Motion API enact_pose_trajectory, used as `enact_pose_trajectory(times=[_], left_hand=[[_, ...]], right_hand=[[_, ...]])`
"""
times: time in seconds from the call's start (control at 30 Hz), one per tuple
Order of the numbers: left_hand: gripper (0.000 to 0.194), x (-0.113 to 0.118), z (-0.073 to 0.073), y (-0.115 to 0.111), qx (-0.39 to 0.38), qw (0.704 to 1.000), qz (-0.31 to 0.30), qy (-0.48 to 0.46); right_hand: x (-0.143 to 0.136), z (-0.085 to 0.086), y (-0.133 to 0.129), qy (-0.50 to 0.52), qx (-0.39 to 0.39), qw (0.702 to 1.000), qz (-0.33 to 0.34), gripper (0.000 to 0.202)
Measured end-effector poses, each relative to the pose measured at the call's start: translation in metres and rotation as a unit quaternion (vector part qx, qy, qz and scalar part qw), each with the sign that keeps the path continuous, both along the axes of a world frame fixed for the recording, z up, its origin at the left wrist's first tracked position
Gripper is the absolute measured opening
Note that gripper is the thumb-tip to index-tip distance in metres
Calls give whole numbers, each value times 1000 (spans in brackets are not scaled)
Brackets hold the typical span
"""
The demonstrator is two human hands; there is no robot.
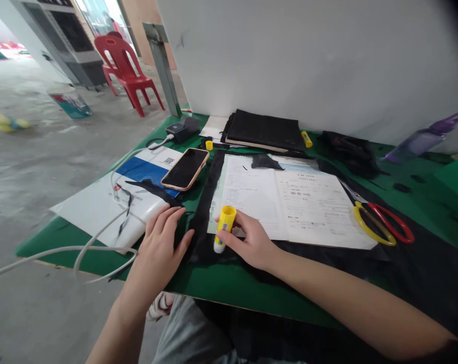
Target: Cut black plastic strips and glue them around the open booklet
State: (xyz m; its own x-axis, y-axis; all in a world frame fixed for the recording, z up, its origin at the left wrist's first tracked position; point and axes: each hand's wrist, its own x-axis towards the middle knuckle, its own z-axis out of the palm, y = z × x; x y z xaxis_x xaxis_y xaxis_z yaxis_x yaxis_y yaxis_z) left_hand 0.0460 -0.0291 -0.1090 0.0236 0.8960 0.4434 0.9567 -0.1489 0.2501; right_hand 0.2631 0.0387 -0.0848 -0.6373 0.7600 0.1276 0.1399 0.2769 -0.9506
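Observation:
My right hand grips a yellow glue stick, its white end pointing down against the black sheet. That sheet lies under an open booklet and shows as a margin around it. A torn black scrap rests on the booklet's upper edge. To the left, my left hand lies with fingers spread at the edge of a white and blue folder. Beyond it sits a phone. A small yellow cap stands behind the phone.
Scissors with red and yellow handles lie at the booklet's right. A black-covered book, another yellow glue stick and a purple bottle stand toward the wall. A white cable loops over the green table's left edge.

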Motion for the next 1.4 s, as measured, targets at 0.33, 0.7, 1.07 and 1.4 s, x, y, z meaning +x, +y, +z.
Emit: enact_pose_trajectory(times=[0.33,0.7,1.07,1.4], left_hand=[[55,-8,-6,1,-32,998,-27,48],[55,-11,-9,2,-22,999,-36,12],[49,-12,-8,2,-19,999,-35,-9],[41,-15,-6,0,-10,998,-35,-55]], right_hand=[[-3,3,1,-14,47,995,86,27],[-7,17,5,-150,172,966,120,23],[2,9,9,-91,75,991,70,18],[-9,8,-1,-26,63,994,81,26]])
